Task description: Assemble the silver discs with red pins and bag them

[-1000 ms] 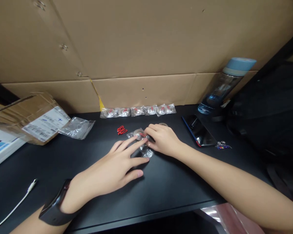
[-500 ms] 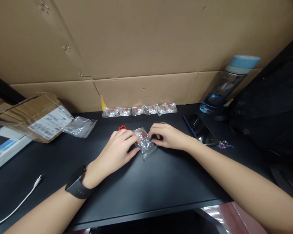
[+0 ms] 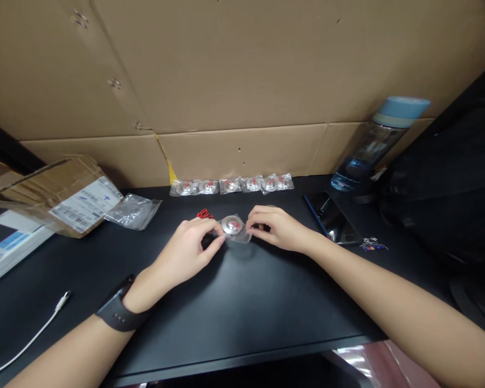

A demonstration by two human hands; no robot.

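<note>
Between my hands is a small silver domed disc with a bit of red on it, in a clear plastic bag. My left hand, with a black watch at the wrist, pinches the bag's left edge. At the bag's right edge, my right hand has thumb and fingertips closed on the plastic. A loop of red cord lies just behind my left fingers. Farther back, several similar bagged silver discs form a row along the cardboard wall.
An open cardboard box and a crumpled plastic bag lie at left, a white cable nearer. On the right are a phone, a keychain, a bottle and a black bag. Cardboard stands behind the black table.
The loose plastic that hung toward me below the disc is now drawn in, and the bag lies flatter between my hands. My left hand has shifted slightly left.
</note>
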